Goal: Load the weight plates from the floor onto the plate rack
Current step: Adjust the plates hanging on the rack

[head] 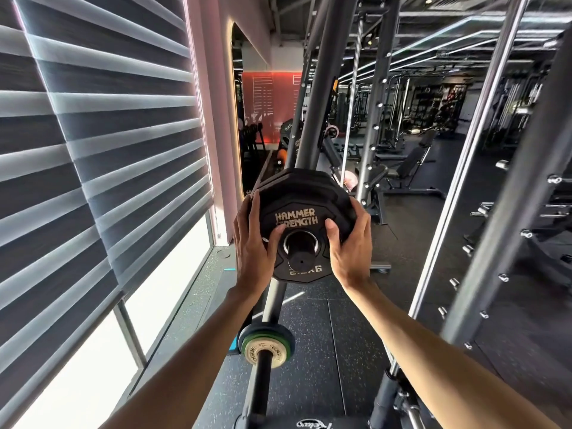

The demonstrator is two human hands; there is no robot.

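1. nearest and low: a green-rimmed plate [266, 345] sat on the lower peg [258, 385], below both hands and well apart from them.
2. both forearms reached forward and up, about level, so neither hand was nearer.
3. left hand [252, 243] gripped the left rim of the black plate [297, 209], thumb pressed on its face by the hole. right hand [349, 243] mirrored it on the right rim.
4. black plate stood upright between the hands, face toward the camera, its hole round the upper peg [299, 257], peg end poking out.
5. the peg's long axis ran away from the person toward the rack upright [312, 119], so the next move was likely a straight push along it.
6. a thicker black plate [291, 181] sat just behind on the same peg. couldn't tell if the two touched.
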